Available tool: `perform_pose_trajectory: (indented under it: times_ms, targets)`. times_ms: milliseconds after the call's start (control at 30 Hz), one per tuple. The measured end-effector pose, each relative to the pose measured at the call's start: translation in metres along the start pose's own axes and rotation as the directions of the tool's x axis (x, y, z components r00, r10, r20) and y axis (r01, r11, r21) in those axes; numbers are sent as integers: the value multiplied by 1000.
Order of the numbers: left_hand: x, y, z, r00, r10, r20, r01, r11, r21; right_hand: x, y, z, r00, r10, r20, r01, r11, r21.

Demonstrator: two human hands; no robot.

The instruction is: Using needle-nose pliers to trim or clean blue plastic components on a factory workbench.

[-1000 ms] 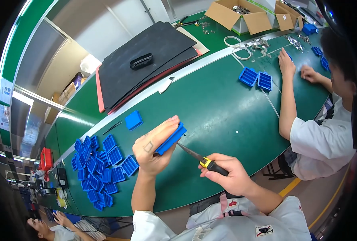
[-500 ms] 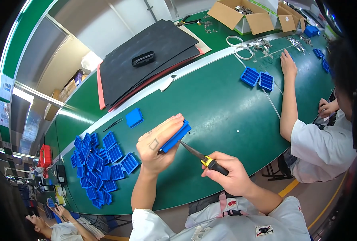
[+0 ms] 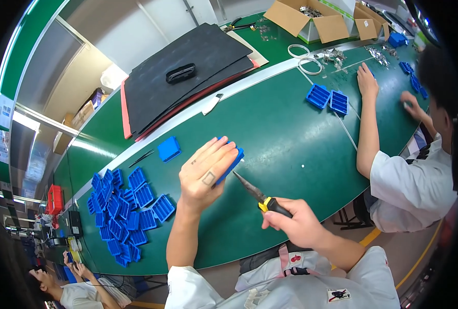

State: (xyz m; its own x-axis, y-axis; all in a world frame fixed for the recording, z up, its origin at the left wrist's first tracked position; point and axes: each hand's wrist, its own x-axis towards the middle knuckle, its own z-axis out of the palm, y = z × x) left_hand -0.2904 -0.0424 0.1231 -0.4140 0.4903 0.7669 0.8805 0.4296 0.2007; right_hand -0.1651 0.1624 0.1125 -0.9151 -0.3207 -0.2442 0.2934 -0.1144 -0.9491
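My left hand (image 3: 202, 174) is closed around a blue slotted plastic case (image 3: 235, 167), its back turned up and hiding most of the case. In my right hand (image 3: 303, 222) is a pair of long-nose pliers (image 3: 250, 188) with black and yellow handles. The tip of the pliers points at the lower edge of the case, a little apart from it. Left of my left forearm lies a heap of similar blue cases (image 3: 117, 212). A single blue case (image 3: 169, 149) lies face down beyond them, beside black tweezers (image 3: 141, 158).
Black sheets (image 3: 188, 77) with a black handle-like piece (image 3: 180, 73) lie at the back. Two blue cases (image 3: 318, 96) and white rings (image 3: 310, 66) sit to the right, near a co-worker's arm (image 3: 368, 118). Open cardboard boxes (image 3: 311, 23) stand far right.
My left hand has turned over slightly, so less of the case shows. The pliers' tip has drawn slightly away from the case. The co-worker's nearer hand has moved onto the table.
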Motion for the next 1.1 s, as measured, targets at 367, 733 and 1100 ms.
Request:
perform_pose_trajectory:
  times_ms: [367,733,1100]
  targets:
    - [-1,16,7,950,-306,-66,287,934,-213,1,11,0,972,-230,44,233,969,-87]
    - [0,18,3,966,-239,-97,218,958,-185,5,7,11,968,-247,45,251,959,-128]
    - [-9,-12,-13,939,-275,-209,275,961,-25,-1,11,-3,980,-200,15,199,958,-209]
